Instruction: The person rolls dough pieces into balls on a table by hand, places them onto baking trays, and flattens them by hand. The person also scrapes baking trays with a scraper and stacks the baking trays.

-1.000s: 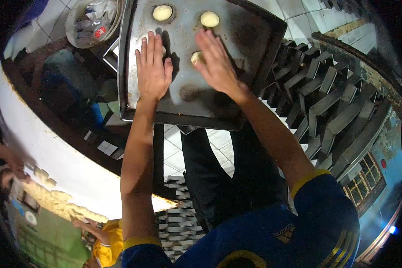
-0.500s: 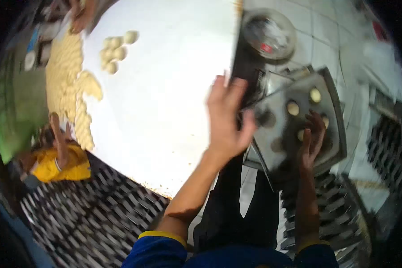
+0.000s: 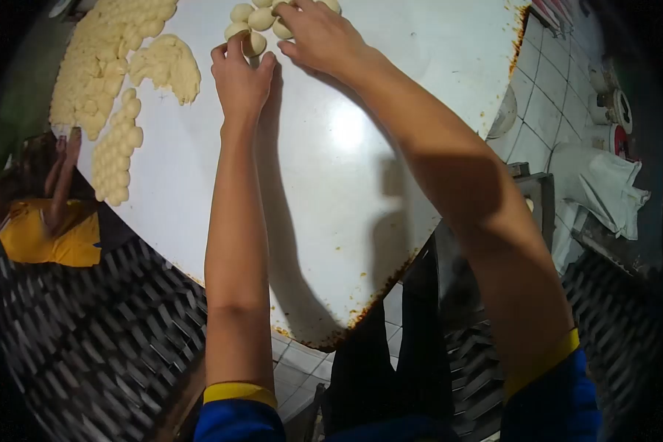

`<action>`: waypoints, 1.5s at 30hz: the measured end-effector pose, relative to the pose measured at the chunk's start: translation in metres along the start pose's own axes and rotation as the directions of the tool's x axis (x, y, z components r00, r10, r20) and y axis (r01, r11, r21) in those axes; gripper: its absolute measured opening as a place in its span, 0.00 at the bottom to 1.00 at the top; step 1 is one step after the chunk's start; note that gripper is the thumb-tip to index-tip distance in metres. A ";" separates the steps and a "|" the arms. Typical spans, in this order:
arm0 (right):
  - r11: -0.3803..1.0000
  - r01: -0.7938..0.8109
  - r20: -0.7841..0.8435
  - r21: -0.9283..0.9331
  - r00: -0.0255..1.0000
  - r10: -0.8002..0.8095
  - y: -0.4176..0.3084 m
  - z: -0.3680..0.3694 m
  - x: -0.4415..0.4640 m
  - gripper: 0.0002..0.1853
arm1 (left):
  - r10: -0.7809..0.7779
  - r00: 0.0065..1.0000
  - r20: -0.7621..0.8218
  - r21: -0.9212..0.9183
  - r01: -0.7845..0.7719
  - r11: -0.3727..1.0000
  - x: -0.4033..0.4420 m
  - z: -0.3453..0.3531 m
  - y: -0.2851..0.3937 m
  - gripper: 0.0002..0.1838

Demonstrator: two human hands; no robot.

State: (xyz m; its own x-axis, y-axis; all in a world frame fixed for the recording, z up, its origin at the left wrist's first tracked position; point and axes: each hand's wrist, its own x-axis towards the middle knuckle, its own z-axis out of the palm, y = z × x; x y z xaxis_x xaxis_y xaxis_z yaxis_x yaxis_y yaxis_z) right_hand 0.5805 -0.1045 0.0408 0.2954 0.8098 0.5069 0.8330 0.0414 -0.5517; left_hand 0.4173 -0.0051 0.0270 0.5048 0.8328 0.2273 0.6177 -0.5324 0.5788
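Both my arms stretch over the white table (image 3: 339, 191) to a cluster of pale round dough balls (image 3: 261, 19) at its far side. My left hand (image 3: 241, 81) has its fingers and thumb curled around a near dough ball (image 3: 255, 44). Beside it, my right hand (image 3: 324, 38) reaches in from the right, its fingers and thumb closed about another dough ball (image 3: 282, 29), partly hidden by the fingers. Further dough balls touch these two, one of them (image 3: 331, 6) beyond my right hand.
At the left lie a large mass of portioned dough (image 3: 96, 66), a flattened dough piece (image 3: 168, 65) and a strip of joined balls (image 3: 118, 155). Another person in a yellow shirt (image 3: 51, 232) is at the left edge. A dark tray (image 3: 544, 210) is partly hidden behind my right arm.
My right hand has left the tray of dough balls and come over the table. My left hand has moved forward to the cluster. The view has turned left toward the table.
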 end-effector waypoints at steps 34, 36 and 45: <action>0.432 -0.881 -0.322 0.194 0.359 0.876 -0.087 -0.152 -0.653 0.22 | 0.534 0.510 0.674 -0.356 -0.409 0.840 -0.438 0.208 0.180 0.29; 0.495 -0.869 -0.308 0.014 0.467 0.829 -0.076 -0.146 -0.666 0.25 | 0.556 0.481 0.678 -0.372 -0.428 0.823 -0.439 0.216 0.176 0.29; 0.499 -0.866 -0.138 -0.034 0.498 0.856 -0.081 -0.153 -0.667 0.37 | 0.568 0.457 0.685 -0.360 -0.466 0.809 -0.433 0.227 0.177 0.29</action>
State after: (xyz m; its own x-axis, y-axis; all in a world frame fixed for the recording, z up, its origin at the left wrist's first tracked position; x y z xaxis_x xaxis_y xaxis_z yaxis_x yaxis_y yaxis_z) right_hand 0.3877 -0.7379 -0.1513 0.9250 0.3578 -0.1280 0.1753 -0.7006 -0.6917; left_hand 0.4447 -0.4947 -0.1473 0.9942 -0.0260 -0.1041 0.0475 -0.7638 0.6437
